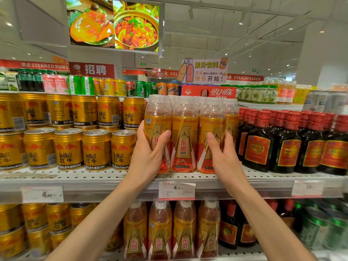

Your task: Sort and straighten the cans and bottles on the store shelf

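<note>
I see glossy gold metal cans [68,148], clear plastic bottles [183,136] in shiny wrap, dark glossy glass bottles [258,146], matt perforated metal shelf [105,178], paper price tag [176,190]

Gold/red btls [184,140], gold cans [68,149], dark btls w/ red caps [258,146].
</note>
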`<act>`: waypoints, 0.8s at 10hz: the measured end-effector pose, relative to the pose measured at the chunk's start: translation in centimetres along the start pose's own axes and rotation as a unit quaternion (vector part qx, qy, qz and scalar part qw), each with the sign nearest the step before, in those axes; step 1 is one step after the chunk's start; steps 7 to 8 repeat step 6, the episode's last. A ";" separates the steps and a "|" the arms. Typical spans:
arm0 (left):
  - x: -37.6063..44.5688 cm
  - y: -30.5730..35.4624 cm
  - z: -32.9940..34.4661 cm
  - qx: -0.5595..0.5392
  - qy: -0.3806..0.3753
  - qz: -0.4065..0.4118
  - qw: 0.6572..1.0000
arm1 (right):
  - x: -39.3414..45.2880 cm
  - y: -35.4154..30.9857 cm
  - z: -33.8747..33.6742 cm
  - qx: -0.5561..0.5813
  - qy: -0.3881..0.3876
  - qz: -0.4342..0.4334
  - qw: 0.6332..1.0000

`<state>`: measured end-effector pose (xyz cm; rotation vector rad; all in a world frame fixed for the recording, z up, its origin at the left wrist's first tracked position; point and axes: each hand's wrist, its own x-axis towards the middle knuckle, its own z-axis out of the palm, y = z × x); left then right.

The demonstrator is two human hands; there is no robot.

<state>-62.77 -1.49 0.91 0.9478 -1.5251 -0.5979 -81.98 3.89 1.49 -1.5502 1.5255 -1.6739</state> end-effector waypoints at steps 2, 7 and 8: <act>-1.3 0.8 0.1 0.067 0.028 0.040 0.997 | -0.4 0.3 0.1 -0.018 0.012 -0.034 0.999; -5.5 0.0 -3.3 0.292 -0.024 0.212 0.933 | -4.9 1.1 -0.3 -0.229 0.051 -0.181 0.955; -5.5 0.0 -3.3 0.292 -0.024 0.212 0.933 | -4.9 1.1 -0.3 -0.229 0.051 -0.181 0.955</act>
